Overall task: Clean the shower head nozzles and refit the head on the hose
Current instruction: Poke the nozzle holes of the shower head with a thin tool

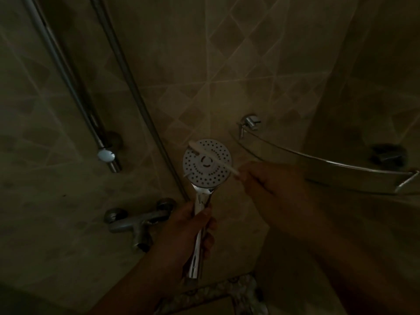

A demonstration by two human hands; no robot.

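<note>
A chrome shower head (205, 172) with a round white nozzle face points up at me in the dim shower. My left hand (188, 233) grips its shiny handle from the left, below the face. A white toothbrush (213, 156) lies across the face, its bristle end at the upper left rim. My right hand (270, 183) pinches the brush's handle just right of the head. The grey hose (136, 92) hangs along the tiled wall, and its lower end is hidden behind the head and my left hand.
A chrome mixer tap (136, 223) sticks out of the wall at lower left. A slide rail (68, 83) ends in a bracket with a white cap (106, 155). A glass corner shelf (329, 164) with chrome mounts hangs at the right.
</note>
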